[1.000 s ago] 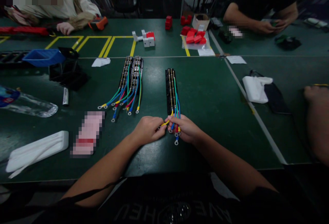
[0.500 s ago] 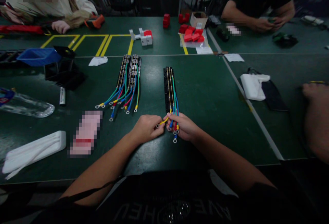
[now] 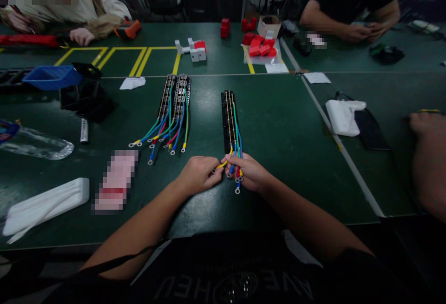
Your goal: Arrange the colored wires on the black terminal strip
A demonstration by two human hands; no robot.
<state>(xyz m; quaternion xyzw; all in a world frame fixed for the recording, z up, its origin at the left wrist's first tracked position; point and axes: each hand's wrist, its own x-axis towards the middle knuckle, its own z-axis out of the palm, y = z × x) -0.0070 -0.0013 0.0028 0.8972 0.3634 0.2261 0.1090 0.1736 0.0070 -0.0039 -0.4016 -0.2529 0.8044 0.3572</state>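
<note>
A long black terminal strip point(image 3: 228, 118) lies lengthwise on the green table point(image 3: 285, 155) in front of me, with coloured wires point(image 3: 237, 129) running down it to ring lugs at the near end. My left hand point(image 3: 199, 174) pinches the yellow wire point(image 3: 223, 164) at that end. My right hand point(image 3: 249, 172) is closed around the bundle of blue, red and yellow wire ends point(image 3: 237, 174). Two more wired strips point(image 3: 176, 97) lie side by side to the left, their wires fanned out towards me.
On the left are a blue bin point(image 3: 52, 76), black trays point(image 3: 87, 102), a marker point(image 3: 83, 130), a plastic bottle point(image 3: 35, 143) and a white foam piece point(image 3: 45, 204). Red blocks point(image 3: 259, 46) lie at the back. Other people's hands rest at the far left, far right and right edge. A white pad point(image 3: 343, 116) lies right.
Between the oldest frame and now the view shifted slightly, so everything sits a little higher. Both hands keep their hold on the wire ends; no clear movement since half a second ago.
</note>
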